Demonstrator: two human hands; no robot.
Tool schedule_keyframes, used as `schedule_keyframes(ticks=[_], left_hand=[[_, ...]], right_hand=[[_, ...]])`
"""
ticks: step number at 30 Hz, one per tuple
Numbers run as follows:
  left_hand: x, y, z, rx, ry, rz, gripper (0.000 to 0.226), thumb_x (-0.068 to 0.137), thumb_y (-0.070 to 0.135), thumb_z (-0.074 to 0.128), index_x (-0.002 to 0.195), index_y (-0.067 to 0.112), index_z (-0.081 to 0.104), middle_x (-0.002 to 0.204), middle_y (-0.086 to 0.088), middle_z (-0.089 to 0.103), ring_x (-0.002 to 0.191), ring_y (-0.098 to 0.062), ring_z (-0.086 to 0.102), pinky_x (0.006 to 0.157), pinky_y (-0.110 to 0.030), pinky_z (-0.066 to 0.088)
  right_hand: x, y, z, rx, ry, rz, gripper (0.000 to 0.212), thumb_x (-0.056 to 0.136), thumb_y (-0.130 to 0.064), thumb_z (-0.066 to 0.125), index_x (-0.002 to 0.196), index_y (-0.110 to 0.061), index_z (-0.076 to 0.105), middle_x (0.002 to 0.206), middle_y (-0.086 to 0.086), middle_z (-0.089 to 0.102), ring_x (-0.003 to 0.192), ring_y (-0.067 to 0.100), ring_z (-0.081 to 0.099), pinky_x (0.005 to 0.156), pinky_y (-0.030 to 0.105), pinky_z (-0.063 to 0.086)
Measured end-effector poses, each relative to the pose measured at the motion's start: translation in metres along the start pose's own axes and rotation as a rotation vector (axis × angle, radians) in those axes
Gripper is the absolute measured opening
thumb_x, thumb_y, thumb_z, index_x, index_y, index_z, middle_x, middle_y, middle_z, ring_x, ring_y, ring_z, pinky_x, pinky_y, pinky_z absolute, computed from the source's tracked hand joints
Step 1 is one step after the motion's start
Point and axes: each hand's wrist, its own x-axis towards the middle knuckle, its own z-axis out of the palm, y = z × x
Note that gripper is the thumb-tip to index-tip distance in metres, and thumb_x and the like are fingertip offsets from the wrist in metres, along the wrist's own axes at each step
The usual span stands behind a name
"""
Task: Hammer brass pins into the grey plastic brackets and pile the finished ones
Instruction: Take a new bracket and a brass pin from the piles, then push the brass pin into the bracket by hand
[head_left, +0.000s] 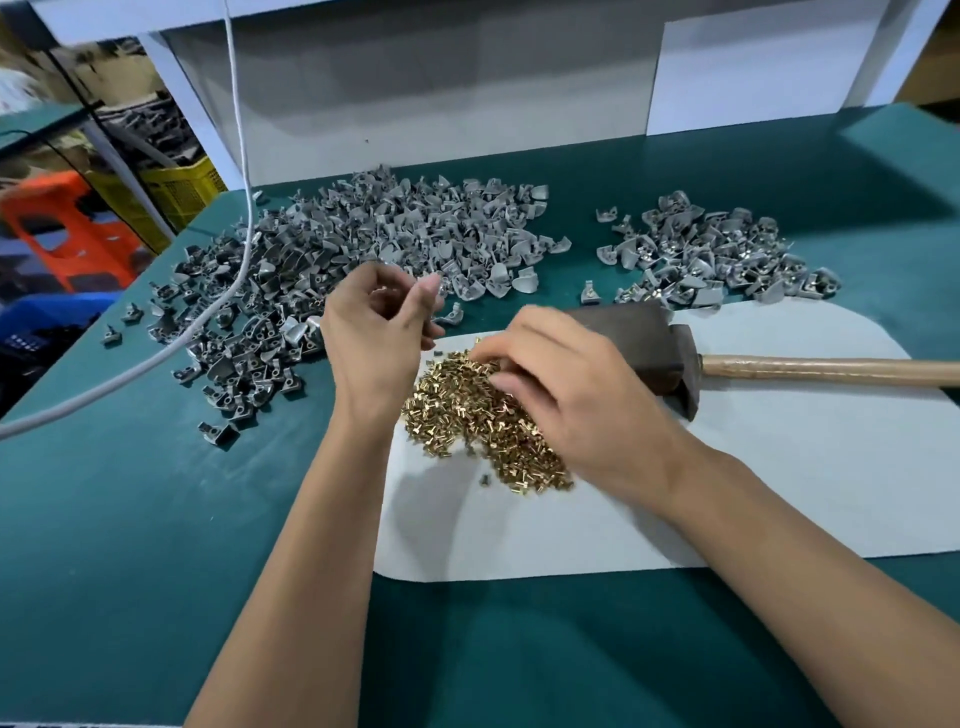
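Your right hand (563, 387) picks with curled fingers into the brass pins (483, 415) heaped on the white sheet (779, 467), while your left hand (376, 319) pinches a blurred grey bracket (435, 287) near the big left pile (332, 244).

On my counter (130, 519), the pins (467, 410) lie on a sheet (779, 493), hammer (675, 353) to their right; 2 bracket piles sit behind, the bigger (337, 244) left, the smaller (717, 254) right.

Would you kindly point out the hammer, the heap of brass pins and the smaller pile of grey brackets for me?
hammer (810, 368): head view, on the wooden handle.
brass pins (457, 400): head view, middle of the heap's visible part.
smaller bracket pile (711, 254): head view, centre of the right-hand pile.
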Motion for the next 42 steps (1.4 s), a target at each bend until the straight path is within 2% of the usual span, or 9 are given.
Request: schedule_keyframes(ticks=[3,7,12,16,21,26,31,34,42], left_hand=[[-0.006,0.014,0.019,-0.164,-0.056,-0.034,0.016,0.091,0.021,0.078,0.098,0.008,0.072,0.074,-0.005,0.072,0.056,-0.015,0.066,0.054,-0.028,0.055],[-0.010,0.036,0.052,-0.279,-0.162,-0.011,0.005,0.092,0.014,0.076,0.089,0.009,0.077,0.068,-0.003,0.071,0.060,-0.014,0.066,0.057,-0.021,0.053],[-0.009,0.042,0.075,-0.497,-0.244,-0.190,0.019,0.102,0.006,0.058,0.109,0.000,0.074,0.101,-0.015,0.075,0.079,-0.024,0.069,0.080,-0.029,0.060],[-0.015,0.031,0.076,-0.593,-0.334,-0.217,0.028,0.101,-0.007,0.050,0.121,-0.003,0.069,0.114,-0.023,0.073,0.094,-0.025,0.072,0.090,-0.032,0.059],[-0.020,0.026,0.075,-0.663,-0.411,-0.216,0.030,0.096,-0.012,0.055,0.112,0.005,0.074,0.106,-0.017,0.076,0.095,-0.025,0.074,0.090,-0.031,0.060],[-0.022,0.026,0.069,-0.653,-0.518,-0.177,0.027,0.087,-0.006,0.068,0.113,0.003,0.073,0.102,-0.020,0.076,0.091,-0.028,0.075,0.083,-0.028,0.061],[-0.022,0.029,0.070,-0.636,-0.602,-0.083,0.035,0.074,0.007,0.080,0.109,0.003,0.076,0.098,-0.021,0.076,0.088,-0.031,0.074,0.086,-0.039,0.063],[-0.024,0.029,0.073,-0.594,-0.600,-0.059,0.036,0.075,0.007,0.080,0.110,0.002,0.075,0.095,-0.018,0.076,0.084,-0.026,0.073,0.083,-0.033,0.063],[-0.022,0.026,0.070,-0.576,-0.669,-0.090,0.030,0.087,-0.006,0.070,0.116,0.001,0.072,0.100,-0.019,0.077,0.088,-0.027,0.074,0.090,-0.037,0.061]], right_hand=[[0.000,0.015,-0.020,0.036,0.076,0.061,0.011,0.097,-0.013,0.067,0.101,-0.006,0.075,0.096,0.000,0.064,0.089,0.010,0.058,0.085,0.021,0.046],[-0.004,0.042,-0.049,0.037,0.234,0.169,0.006,0.089,-0.019,0.077,0.089,-0.012,0.077,0.086,-0.004,0.070,0.083,0.010,0.063,0.078,0.027,0.050],[-0.013,0.062,-0.062,0.113,0.424,0.337,0.007,0.087,-0.017,0.079,0.094,-0.020,0.081,0.087,-0.012,0.074,0.081,0.006,0.069,0.078,0.022,0.054],[-0.013,0.069,-0.058,0.196,0.403,0.424,0.012,0.089,-0.011,0.075,0.097,-0.019,0.081,0.076,-0.022,0.072,0.059,0.006,0.067,0.062,0.013,0.050],[-0.015,0.069,-0.056,0.232,0.321,0.386,0.015,0.090,-0.010,0.073,0.099,-0.020,0.080,0.086,-0.013,0.075,0.069,0.007,0.070,0.065,0.015,0.052],[-0.014,0.062,-0.052,0.233,0.378,0.292,0.024,0.089,-0.008,0.074,0.111,-0.017,0.075,0.090,-0.008,0.075,0.092,0.016,0.072,0.084,0.032,0.059],[-0.014,0.058,-0.052,0.111,0.430,0.211,0.023,0.087,-0.006,0.075,0.108,-0.015,0.071,0.091,-0.010,0.073,0.091,0.008,0.072,0.074,0.023,0.058],[-0.013,0.056,-0.051,0.096,0.440,0.178,0.022,0.086,-0.005,0.075,0.107,-0.013,0.070,0.090,-0.009,0.073,0.090,0.007,0.072,0.073,0.025,0.059],[-0.013,0.059,-0.048,0.065,0.448,0.180,0.023,0.086,-0.007,0.075,0.106,-0.016,0.068,0.087,-0.010,0.072,0.089,0.005,0.072,0.075,0.031,0.059]])
